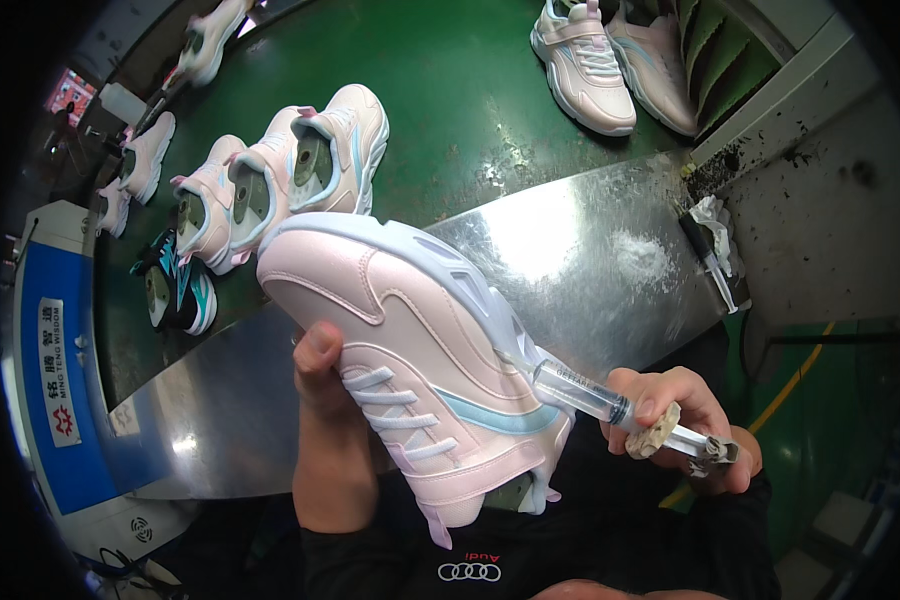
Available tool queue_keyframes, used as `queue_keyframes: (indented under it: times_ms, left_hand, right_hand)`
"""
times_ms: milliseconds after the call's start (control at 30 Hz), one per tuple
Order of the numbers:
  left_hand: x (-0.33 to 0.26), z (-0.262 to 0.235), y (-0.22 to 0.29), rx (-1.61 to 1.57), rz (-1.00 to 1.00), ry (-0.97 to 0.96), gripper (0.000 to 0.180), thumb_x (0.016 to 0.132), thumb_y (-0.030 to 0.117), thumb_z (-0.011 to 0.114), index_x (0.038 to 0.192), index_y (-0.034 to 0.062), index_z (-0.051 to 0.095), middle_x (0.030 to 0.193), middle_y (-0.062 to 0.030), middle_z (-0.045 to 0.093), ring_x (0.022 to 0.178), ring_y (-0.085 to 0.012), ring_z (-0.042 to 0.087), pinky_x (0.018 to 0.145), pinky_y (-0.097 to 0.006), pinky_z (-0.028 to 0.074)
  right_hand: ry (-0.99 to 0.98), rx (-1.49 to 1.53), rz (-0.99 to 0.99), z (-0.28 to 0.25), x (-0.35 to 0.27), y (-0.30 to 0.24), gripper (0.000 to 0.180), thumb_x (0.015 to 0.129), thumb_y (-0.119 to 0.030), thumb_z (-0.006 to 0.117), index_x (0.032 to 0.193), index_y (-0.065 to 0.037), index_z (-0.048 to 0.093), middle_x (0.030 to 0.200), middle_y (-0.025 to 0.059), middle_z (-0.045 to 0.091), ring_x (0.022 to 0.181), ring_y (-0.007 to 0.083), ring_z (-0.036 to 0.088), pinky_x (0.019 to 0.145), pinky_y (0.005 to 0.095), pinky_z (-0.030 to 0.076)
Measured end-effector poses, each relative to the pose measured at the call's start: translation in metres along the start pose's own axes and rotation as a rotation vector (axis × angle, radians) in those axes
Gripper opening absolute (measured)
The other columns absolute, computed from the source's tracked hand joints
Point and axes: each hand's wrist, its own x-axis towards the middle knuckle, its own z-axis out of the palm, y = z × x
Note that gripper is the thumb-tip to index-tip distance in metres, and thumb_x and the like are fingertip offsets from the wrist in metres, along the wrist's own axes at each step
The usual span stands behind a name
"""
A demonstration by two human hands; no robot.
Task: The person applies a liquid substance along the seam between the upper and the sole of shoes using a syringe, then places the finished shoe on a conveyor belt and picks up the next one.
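A pale pink sneaker (420, 320) with white laces, a light blue stripe and a thick white sole is held up in front of me, tilted with its toe to the upper left. My left hand (318, 362) grips it from the lace side; the thumb shows and the other fingers are hidden behind the shoe. My right hand (692, 402) is closed round a clear syringe (582, 393) with a lump of tape-like wrapping at its flange. The syringe's tip points at the seam between upper and sole, near the heel. Whether it touches cannot be made out.
A metal worktop (530, 250) borders a green conveyor belt (450, 120). Several pink sneakers (260, 175) stand at the left beside a black and teal shoe (185, 290); another pair (590, 75) is at the back right. A brush-like tool (708, 262) lies beside crumpled tissue (715, 225).
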Motion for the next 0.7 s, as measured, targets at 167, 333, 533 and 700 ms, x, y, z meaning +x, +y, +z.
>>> queue_keyframes:
  times_ms: [167, 333, 533, 700]
  left_hand:
    - [0.006, -0.014, 0.005, 0.107, 0.025, -0.041, 0.071, 0.073, 0.038, 0.058, 0.127, -0.0028, 0.038, 0.117, -0.0190, 0.053, 0.105, -0.0303, 0.055, 0.091, -0.040, 0.045]
    - [0.005, -0.019, 0.006, 0.105, 0.107, -0.002, 0.063, 0.078, 0.038, 0.054, 0.124, -0.0023, 0.042, 0.114, -0.0169, 0.055, 0.103, -0.0270, 0.056, 0.090, -0.038, 0.045]
    - [0.011, -0.034, 0.006, 0.102, 0.151, 0.004, 0.060, 0.079, 0.038, 0.054, 0.123, -0.0016, 0.043, 0.113, -0.0157, 0.055, 0.102, -0.0256, 0.056, 0.090, -0.037, 0.045]
    - [0.012, -0.043, 0.007, 0.103, 0.165, 0.016, 0.058, 0.080, 0.039, 0.054, 0.121, -0.0010, 0.044, 0.113, -0.0147, 0.055, 0.102, -0.0244, 0.056, 0.090, -0.037, 0.045]
  right_hand:
    - [-0.014, -0.038, -0.037, -0.001, -0.005, 0.001, 0.092, 0.065, -0.060, 0.070, 0.120, 0.009, 0.043, 0.100, 0.0143, 0.049, 0.089, 0.0185, 0.049, 0.076, 0.0264, 0.038]
    - [-0.019, -0.056, -0.007, -0.005, -0.008, 0.005, 0.093, 0.065, -0.061, 0.070, 0.119, 0.009, 0.043, 0.100, 0.0139, 0.049, 0.089, 0.0182, 0.048, 0.076, 0.0272, 0.037]
    - [-0.014, -0.080, 0.024, -0.006, -0.016, 0.004, 0.094, 0.062, -0.062, 0.072, 0.120, 0.008, 0.044, 0.100, 0.0131, 0.048, 0.089, 0.0183, 0.048, 0.076, 0.0272, 0.037]
    - [-0.003, -0.088, 0.032, -0.002, -0.025, 0.001, 0.093, 0.062, -0.062, 0.071, 0.119, 0.008, 0.046, 0.100, 0.0128, 0.051, 0.088, 0.0179, 0.047, 0.076, 0.0263, 0.036]
